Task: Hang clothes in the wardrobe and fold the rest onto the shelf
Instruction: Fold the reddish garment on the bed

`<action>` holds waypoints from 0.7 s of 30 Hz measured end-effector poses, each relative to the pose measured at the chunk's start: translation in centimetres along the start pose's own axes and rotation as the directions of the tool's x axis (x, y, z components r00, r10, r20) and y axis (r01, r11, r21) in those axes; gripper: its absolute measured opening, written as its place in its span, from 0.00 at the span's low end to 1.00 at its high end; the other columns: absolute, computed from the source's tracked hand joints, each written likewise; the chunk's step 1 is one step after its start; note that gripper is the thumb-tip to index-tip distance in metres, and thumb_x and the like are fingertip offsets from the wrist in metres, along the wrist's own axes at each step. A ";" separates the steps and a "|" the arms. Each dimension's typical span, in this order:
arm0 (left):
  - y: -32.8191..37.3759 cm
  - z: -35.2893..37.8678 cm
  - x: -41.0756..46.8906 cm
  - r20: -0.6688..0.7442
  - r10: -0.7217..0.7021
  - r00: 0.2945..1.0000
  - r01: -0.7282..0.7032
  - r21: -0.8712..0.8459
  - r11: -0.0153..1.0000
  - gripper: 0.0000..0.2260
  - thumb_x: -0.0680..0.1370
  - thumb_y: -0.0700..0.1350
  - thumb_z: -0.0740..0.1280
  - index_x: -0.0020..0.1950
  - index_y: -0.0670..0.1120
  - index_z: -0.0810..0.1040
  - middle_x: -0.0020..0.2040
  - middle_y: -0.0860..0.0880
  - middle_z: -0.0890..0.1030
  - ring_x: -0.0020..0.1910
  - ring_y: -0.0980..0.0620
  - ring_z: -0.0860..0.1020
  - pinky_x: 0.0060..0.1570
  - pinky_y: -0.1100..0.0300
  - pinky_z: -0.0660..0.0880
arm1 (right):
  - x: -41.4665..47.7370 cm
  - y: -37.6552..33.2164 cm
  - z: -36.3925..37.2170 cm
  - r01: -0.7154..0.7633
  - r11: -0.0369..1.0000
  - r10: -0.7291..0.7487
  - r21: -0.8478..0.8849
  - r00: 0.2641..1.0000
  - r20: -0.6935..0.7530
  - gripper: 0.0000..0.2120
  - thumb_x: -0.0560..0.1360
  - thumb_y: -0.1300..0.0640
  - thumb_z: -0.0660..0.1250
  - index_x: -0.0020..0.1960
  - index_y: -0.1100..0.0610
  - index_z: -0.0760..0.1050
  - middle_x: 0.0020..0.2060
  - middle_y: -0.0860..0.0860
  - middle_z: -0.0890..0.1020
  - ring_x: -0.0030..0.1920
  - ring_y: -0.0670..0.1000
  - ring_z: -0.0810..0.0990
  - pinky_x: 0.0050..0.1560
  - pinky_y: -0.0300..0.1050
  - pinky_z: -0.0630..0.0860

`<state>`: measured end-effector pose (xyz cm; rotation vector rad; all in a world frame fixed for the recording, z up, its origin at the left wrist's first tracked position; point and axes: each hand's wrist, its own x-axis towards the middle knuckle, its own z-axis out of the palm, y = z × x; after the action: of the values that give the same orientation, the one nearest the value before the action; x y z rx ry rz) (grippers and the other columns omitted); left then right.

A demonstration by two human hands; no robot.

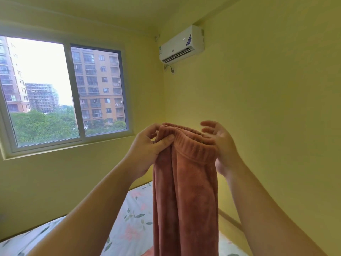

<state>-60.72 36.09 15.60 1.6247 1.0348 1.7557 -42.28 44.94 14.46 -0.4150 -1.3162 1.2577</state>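
Firstly, window: at 9 o'clock, sliding panes, apartment blocks and trees outside.
Bed: at 7 o'clock, floral sheet, under the forearms.
Left hand: just below centre, thumb and curled fingers pinching the left end of the waistband.
Air conditioner: at 12 o'clock, high on the yellow wall.
Fleece trousers: rust-coloured, held up in the air over the bed, between the two hands; long axis vertical, waistband pointing to 12 o'clock, legs hanging together toward 6 o'clock and out of view.
Right hand: at 4 o'clock of centre, fingers straight and spread, gripping nothing, palm against the waistband's right end.
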 end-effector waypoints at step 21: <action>-2.6 1.0 1.1 0.126 -0.010 0.992 0.001 0.070 0.998 0.08 0.77 0.37 0.73 0.45 0.51 0.84 0.46 0.47 0.85 0.45 0.50 0.82 0.51 0.53 0.79 | -4.0 -5.9 0.0 0.203 0.171 0.367 -0.964 0.895 0.253 0.10 0.73 0.46 0.75 0.51 0.47 0.79 0.44 0.46 0.84 0.43 0.49 0.83 0.36 0.39 0.74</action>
<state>-60.23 38.64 14.15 1.7501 1.0503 1.6068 -38.80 39.47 17.41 -1.2080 -2.5192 0.3014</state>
